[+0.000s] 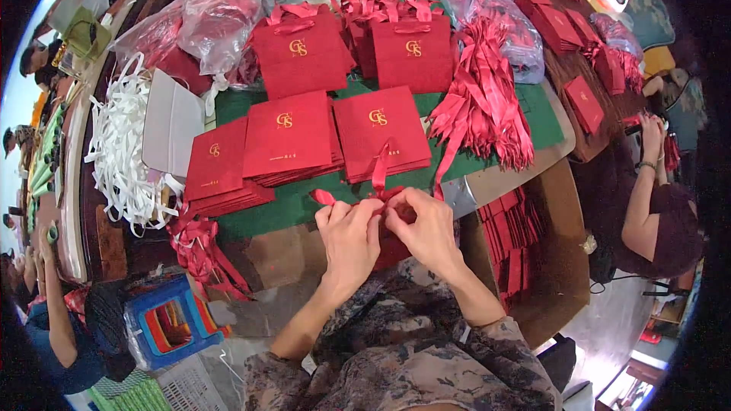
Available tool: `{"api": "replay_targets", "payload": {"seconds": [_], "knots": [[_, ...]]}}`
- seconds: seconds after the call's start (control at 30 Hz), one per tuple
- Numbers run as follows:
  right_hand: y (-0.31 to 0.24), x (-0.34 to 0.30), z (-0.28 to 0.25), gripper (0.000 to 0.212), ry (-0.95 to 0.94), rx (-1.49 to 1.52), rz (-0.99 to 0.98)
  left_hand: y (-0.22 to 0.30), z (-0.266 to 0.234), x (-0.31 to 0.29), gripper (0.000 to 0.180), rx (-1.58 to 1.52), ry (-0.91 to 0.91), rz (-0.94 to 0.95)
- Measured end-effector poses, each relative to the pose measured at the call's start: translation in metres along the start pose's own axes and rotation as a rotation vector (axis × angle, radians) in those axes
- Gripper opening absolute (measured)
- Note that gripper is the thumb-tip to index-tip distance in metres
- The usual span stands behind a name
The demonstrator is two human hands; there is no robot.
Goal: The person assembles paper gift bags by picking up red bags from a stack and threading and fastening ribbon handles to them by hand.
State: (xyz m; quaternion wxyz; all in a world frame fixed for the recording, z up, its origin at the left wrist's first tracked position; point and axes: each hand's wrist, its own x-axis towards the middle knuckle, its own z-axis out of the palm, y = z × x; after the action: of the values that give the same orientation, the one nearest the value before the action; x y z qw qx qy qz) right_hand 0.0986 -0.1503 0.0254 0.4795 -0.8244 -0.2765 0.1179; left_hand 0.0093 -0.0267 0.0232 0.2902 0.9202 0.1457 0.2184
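Observation:
Both hands meet at the near edge of the green-topped table. My left hand (350,237) is closed, pinching a red satin ribbon (380,171) whose tail sticks up between the hands. Close beside it, my right hand (428,234) is closed too, thumb and fingertips on the same ribbon. Part of a red paper bag (391,250) shows beneath the hands, mostly covered by them. The exact hold of the fingertips is hidden. Just beyond lie stacks of flat red paper bags (289,131) with gold print.
Finished-looking red bags with ribbon handles (411,57) stand behind. A bundle of red ribbons (487,106) lies right, white ribbons (126,144) left. An open cardboard box (560,221) of red bags stands right of my lap. Other people work on both sides.

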Motion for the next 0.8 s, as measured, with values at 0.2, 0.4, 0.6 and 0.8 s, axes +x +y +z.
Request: {"api": "replay_targets", "payload": {"seconds": [0.2, 0.4, 0.6, 0.8], "knots": [[0.005, -0.01, -0.001, 0.012, 0.026, 0.053, -0.038, -0.008, -0.003, 0.003, 0.019, -0.093, -0.034, -0.06], [0.012, -0.008, 0.002, 0.013, 0.064, -0.096, -0.197, -0.007, -0.004, 0.002, 0.018, -0.097, -0.057, -0.072], [0.005, 0.001, -0.011, 0.013, 0.044, -0.159, -0.32, -0.013, 0.002, 0.0, 0.013, -0.113, -0.017, -0.052], [0.008, 0.024, -0.027, 0.007, -0.114, -0.111, -0.374, -0.008, 0.003, -0.005, 0.01, -0.031, 0.047, 0.066]]}}
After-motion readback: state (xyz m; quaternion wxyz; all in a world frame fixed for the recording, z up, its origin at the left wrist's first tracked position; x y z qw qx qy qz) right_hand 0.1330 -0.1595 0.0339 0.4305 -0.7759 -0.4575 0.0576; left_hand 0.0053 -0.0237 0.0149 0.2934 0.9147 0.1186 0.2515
